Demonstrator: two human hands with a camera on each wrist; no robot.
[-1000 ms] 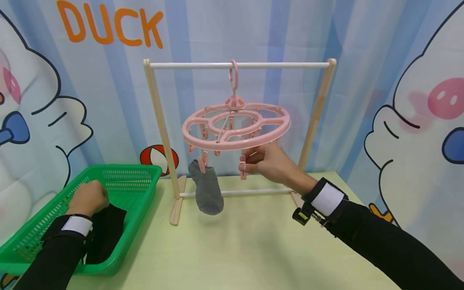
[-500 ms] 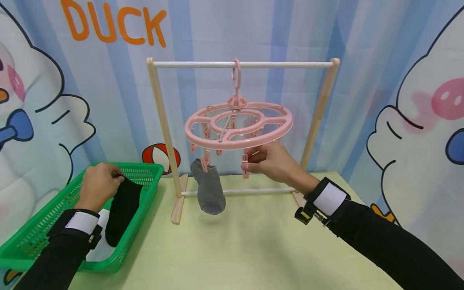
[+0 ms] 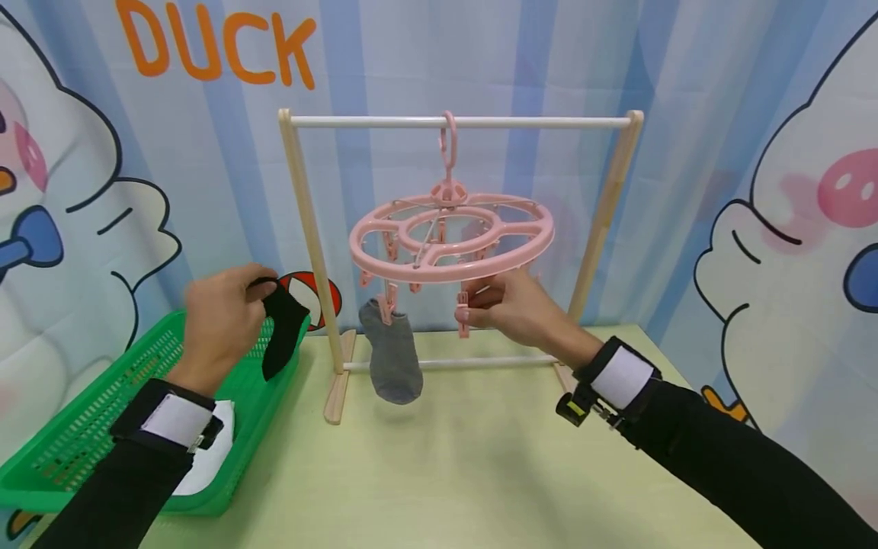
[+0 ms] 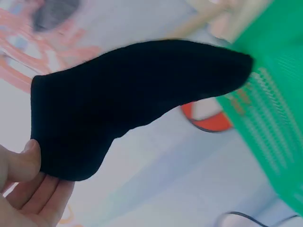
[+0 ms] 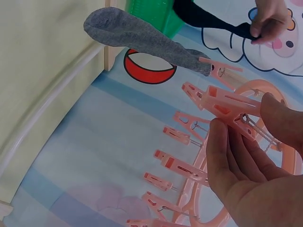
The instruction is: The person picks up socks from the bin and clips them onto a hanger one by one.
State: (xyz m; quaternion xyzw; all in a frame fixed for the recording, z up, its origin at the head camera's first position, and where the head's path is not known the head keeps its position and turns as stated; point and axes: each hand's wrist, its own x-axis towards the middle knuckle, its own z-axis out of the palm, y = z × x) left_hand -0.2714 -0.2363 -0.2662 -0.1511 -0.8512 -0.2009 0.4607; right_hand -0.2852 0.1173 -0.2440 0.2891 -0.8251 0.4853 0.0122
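My left hand [image 3: 222,316] pinches a black sock [image 3: 283,332] by its cuff and holds it over the far right corner of the green basket [image 3: 264,427]. In the left wrist view the sock [image 4: 142,85] stretches out from thumb and fingers. My right hand [image 3: 514,309] pinches a pink clothespin [image 3: 463,316] under the front of the pink round drying hanger [image 3: 453,271]. The right wrist view shows thumb and fingers on the handles of this clothespin [image 5: 232,106], with nothing in its tips. A grey sock [image 3: 394,354] hangs from another clothespin on the hanger's left side.
The hanger hooks over the white top bar [image 3: 370,122] of a rack with wooden side posts [image 3: 309,236]. Inside the basket lies a white cloth item [image 3: 209,457]. Several more clothespins [image 5: 182,168] dangle from the hanger. A printed curtain [image 3: 226,191] stands behind the pale table [image 3: 439,473].
My left hand has lifted the black sock up out of the basket and moved right, uncovering the white item. My right hand stays at the clothespin.
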